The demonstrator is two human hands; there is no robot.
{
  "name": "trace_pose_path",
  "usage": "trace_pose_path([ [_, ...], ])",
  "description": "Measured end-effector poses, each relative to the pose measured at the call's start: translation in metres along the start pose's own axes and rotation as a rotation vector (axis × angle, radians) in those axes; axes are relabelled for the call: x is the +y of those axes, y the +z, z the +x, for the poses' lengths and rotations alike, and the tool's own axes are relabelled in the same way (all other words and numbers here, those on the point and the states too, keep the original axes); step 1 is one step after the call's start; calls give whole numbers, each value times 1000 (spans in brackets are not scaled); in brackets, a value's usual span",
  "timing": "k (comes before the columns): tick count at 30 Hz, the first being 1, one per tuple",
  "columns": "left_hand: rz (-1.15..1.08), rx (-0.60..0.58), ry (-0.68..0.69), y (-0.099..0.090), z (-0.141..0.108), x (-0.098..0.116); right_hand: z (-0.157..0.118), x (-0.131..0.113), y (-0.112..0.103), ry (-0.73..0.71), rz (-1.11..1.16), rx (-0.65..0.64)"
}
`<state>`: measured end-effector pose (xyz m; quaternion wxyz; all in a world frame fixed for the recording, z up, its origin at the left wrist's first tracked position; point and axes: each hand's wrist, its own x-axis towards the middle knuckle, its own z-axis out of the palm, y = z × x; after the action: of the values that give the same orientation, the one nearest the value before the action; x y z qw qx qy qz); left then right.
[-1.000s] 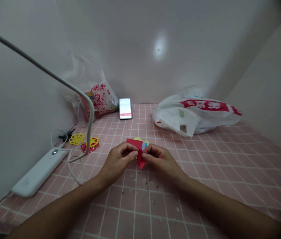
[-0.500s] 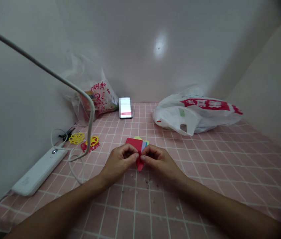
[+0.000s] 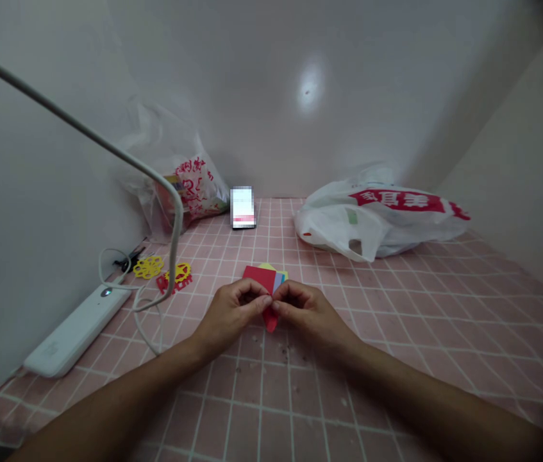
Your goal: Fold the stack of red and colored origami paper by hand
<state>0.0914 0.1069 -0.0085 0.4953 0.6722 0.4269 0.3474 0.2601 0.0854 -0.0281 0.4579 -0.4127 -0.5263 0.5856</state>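
A small folded piece of red paper (image 3: 270, 319) is pinched between my two hands, its lower tip pointing toward me. My left hand (image 3: 236, 308) grips it from the left with thumb and forefinger, the fingertips meeting those of my right hand (image 3: 310, 310), which pinches from the other side. Just beyond the fingers lies a fanned stack of coloured paper, with a red sheet (image 3: 259, 277) on top and yellow, lilac and blue edges showing at its right. The fingers hide part of the folded paper.
Plastic bags stand at back left (image 3: 194, 186) and lie at back right (image 3: 377, 215). Between them a phone (image 3: 243, 207) leans upright. At left are a white power strip (image 3: 76, 327), yellow cut-out shapes (image 3: 148, 267), red cut-out letters (image 3: 168, 285) and a white cable (image 3: 175, 244) crossing the view.
My left fingertips have shifted slightly right, closer to the right ones. Both hands stay pinched on the folded red paper, and everything else lies as before.
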Motion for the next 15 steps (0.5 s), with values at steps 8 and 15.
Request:
trace_pose_path([
  [8, 138, 106, 100, 0, -2, 2, 2, 4, -1, 3, 77, -3],
  [15, 194, 197, 182, 1, -5, -3, 0, 9, 1, 129, 186, -117],
])
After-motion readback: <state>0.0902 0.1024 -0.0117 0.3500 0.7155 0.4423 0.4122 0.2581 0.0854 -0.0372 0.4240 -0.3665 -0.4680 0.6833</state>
